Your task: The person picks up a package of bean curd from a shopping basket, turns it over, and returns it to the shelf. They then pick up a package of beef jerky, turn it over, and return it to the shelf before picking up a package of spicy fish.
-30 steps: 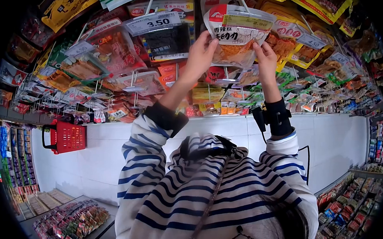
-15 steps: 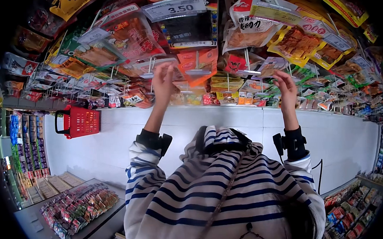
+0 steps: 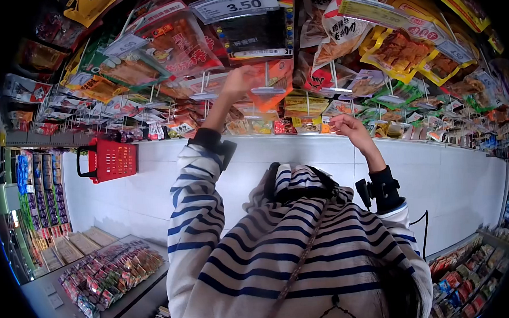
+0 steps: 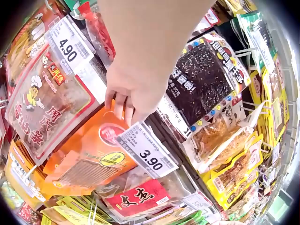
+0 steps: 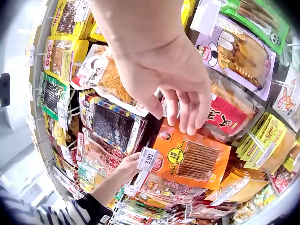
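My left hand (image 3: 240,82) is at the rack, its curled fingers pinching the top of an orange snack packet (image 4: 93,154). A 3.90 price tag (image 4: 147,152) sits beside those fingers, and the fingertips are partly hidden. In the right wrist view the packet's front shows brown sticks through a window. My right hand (image 3: 351,128) hangs lower and to the right, fingers loosely bent around nothing. A white-and-clear packet of shredded snack (image 3: 343,33) hangs tilted on its hook, above the right hand.
Dark seaweed-like packets (image 3: 254,38) hang behind a 3.50 tag (image 3: 241,7). Yellow packets (image 3: 401,53) hang at the right on protruding metal hooks. A red shopping basket (image 3: 113,160) is at the left. Behind me stands a counter with bagged goods (image 3: 111,276).
Both hands have let go of the white-and-clear packet, which now hangs from the rack. My left hand moved left, then onto the orange packet; the right hand dropped lower.
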A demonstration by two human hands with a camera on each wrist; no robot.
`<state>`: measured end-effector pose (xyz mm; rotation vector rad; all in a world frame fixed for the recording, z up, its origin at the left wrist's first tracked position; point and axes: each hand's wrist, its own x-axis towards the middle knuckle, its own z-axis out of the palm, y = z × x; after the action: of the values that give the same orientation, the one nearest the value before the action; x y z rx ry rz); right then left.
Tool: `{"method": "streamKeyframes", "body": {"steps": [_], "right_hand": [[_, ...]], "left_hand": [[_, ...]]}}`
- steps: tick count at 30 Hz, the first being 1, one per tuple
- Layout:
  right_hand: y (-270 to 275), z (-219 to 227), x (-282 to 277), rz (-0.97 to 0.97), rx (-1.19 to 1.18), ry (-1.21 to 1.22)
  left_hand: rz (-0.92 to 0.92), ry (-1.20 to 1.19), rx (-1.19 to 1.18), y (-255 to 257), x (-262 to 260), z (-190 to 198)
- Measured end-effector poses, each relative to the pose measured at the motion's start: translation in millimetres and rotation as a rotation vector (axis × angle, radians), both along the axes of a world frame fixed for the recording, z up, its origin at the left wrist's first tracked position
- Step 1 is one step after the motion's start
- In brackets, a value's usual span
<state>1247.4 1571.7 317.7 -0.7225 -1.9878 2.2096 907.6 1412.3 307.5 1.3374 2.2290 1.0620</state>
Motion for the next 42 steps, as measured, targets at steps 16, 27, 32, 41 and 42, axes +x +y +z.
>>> {"method": "streamKeyframes", "body": {"steps": [16, 27, 32, 41, 42], "right_hand": [[14.3, -10.7, 15.2, -0.088, -0.019, -0.024], [13.0, -6.3, 11.7, -0.113, -0.027, -0.047], [23.2, -17.6, 12.0, -0.186, -0.002, 0.069], [50.9, 13.3, -19.6, -0.359, 0.231, 0.279], [56.3, 18.7, -24.9, -0.343, 0.258, 0.299]], "left_hand": [[-0.071, -0.386, -0.101, 20.3, -15.1, -16.0], [-0.043, -0.296, -0.151, 20.3, -11.4, -12.2], [-0.049, -0.123, -0.112, 20.7, -11.7, -16.1], [-0.117, 0.172, 0.021, 1.3, 1.1, 23.8], [-0.094, 0.158, 0.038, -1.3, 1.8, 23.3]]}}
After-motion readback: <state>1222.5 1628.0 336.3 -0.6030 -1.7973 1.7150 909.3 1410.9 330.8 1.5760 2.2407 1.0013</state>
